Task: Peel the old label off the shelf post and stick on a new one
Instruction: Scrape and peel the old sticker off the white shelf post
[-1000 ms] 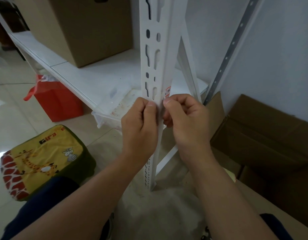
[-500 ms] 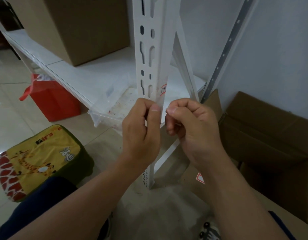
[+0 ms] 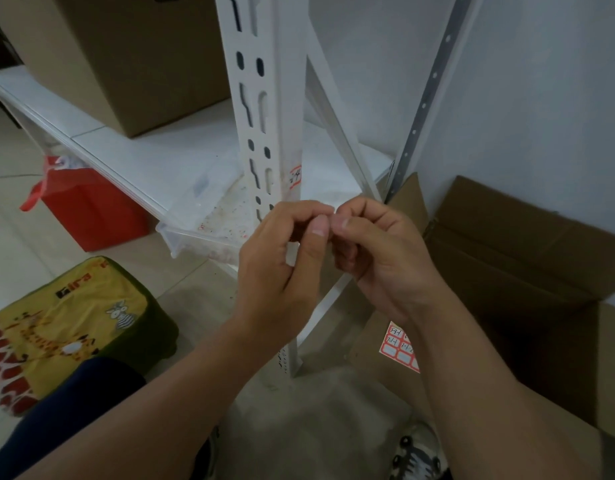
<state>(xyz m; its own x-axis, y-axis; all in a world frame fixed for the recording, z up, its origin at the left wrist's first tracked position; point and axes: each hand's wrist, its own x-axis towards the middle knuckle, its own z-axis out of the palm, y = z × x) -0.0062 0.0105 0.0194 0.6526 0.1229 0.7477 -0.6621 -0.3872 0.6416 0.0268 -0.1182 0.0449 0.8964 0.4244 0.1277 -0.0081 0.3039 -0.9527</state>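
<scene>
A: Starting at the left, what is lying on the floor?

B: A giraffe-print stool point(image 3: 67, 327) is sitting by the person's knee, and a red bag point(image 3: 91, 209) is standing under the shelf point(image 3: 153, 161). Neither is taking part in the task. A box point(image 3: 132, 53) is resting on the shelf.

A: Where is the post, and where is the label?

B: The post point(image 3: 264, 109) is standing upright at the shelf's corner. A small red-edged label point(image 3: 295, 177) is sticking to its right face, just above the hands. Whether this is the old one or a fresh one cannot be told.

A: What are the hands doing?

B: The left hand point(image 3: 281, 268) and right hand point(image 3: 385, 251) are meeting in front of the post, thumb tips nearly touching. The fingers of both are curling inward as if pinching something tiny between them. The item itself is too small to see; judging from the task, it is probably a peeled scrap or a sticker being freed from its backing. Both hands are working close together because a thin adhesive piece needs two-point control.

A: And at the right?

B: A label sheet point(image 3: 399, 348) is lying on the flattened carton point(image 3: 527, 258), within easy reach of the right hand for taking further stickers.
</scene>
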